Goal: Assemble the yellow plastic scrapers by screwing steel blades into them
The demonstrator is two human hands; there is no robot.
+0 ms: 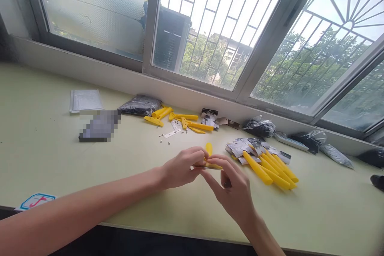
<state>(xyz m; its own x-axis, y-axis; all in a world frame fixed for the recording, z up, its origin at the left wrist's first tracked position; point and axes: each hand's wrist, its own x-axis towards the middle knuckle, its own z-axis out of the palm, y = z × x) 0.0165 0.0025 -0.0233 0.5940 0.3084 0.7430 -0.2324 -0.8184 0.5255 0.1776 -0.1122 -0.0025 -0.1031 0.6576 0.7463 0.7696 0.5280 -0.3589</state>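
Note:
Above the table, in the middle of the head view, a yellow scraper (213,165) is held between both hands. Its handle points away toward the window, and a thin flat strip, like a blade, runs along its near edge. My left hand (187,167) is closed in a pinch on the left end of the scraper's head. On the right end, the thumb and forefinger of my right hand (232,182) grip it. A small dark spot shows by the right hand's curled fingers; I cannot make out what it is. The fingers partly hide the scraper.
Yellow handles (271,170) lie heaped on printed cards (240,147) at right. Behind the hands are yellow scraper parts (184,122), small screws (169,143) and a white strip (171,133). Plastic-wrapped packs (139,105) line the windowsill. A blurred dark object (99,126) sits left.

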